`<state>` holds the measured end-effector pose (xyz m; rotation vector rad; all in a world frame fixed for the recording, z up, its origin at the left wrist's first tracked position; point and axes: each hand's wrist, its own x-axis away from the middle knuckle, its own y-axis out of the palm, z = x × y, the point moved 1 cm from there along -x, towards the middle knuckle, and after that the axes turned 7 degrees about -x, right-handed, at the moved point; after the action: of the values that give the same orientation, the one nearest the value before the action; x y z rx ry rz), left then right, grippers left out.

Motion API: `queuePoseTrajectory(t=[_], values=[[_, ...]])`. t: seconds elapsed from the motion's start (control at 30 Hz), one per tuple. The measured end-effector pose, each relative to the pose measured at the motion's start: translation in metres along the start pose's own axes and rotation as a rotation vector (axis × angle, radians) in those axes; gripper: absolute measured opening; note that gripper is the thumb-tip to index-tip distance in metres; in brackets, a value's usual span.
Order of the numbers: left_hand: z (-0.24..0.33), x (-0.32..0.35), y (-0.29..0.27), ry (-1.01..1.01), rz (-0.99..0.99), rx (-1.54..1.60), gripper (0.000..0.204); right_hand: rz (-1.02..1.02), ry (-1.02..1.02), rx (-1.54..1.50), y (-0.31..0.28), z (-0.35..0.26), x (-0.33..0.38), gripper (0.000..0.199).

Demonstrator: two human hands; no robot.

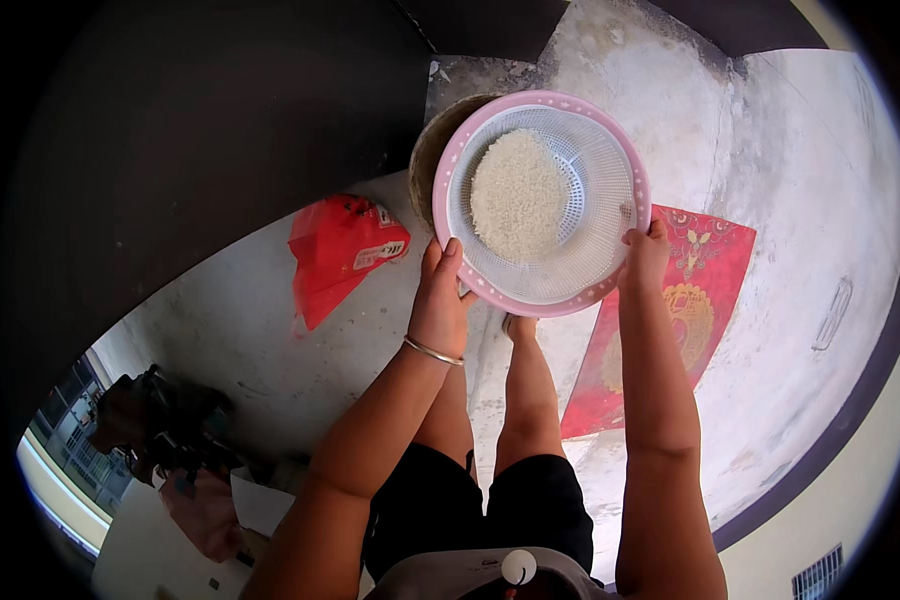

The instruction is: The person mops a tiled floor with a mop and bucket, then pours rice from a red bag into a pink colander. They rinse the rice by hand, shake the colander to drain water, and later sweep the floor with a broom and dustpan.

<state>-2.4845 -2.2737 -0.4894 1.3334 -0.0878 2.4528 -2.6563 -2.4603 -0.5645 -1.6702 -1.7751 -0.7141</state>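
Observation:
I hold a pink-rimmed round basin (444, 190) out in front of me with both hands. A white mesh strainer (600, 235) sits inside it. White rice (518, 195) lies heaped in the strainer, mostly toward its left side. My left hand (438, 298) grips the rim at the lower left, thumb on top and fingers partly hidden beneath. On the right side, my right hand (646, 258) is closed around the rim, its thumb over the edge.
Partly behind the basin stands a round brownish container (420, 165). A red plastic bag (335, 258) lies on the floor to its left. Under my right arm is a red mat with gold patterns (705, 300). A large dark panel (220, 130) fills the upper left; dark clutter (155, 420) stands lower left.

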Motion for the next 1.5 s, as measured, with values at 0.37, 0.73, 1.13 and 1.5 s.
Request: queuePoseTrajectory(t=[0.37,0.73,1.13,1.5], values=[[0.018,-0.034,-0.040,-0.035,-0.077,0.130,0.052,-0.175,-0.047,-0.122,0.037,0.027,0.045,0.034],[0.009,-0.028,-0.040,0.178,0.089,-0.008,0.050,-0.180,-0.021,-0.194,0.045,0.026,0.032,0.034],[-0.020,-0.039,-0.073,-0.174,-0.136,-0.147,0.034,-0.062,-0.946,0.817,0.049,-0.021,0.055,0.045],[-0.023,-0.019,-0.062,-0.229,-0.167,-0.140,0.037,-0.298,-0.323,1.142,0.115,0.050,0.048,0.072]])
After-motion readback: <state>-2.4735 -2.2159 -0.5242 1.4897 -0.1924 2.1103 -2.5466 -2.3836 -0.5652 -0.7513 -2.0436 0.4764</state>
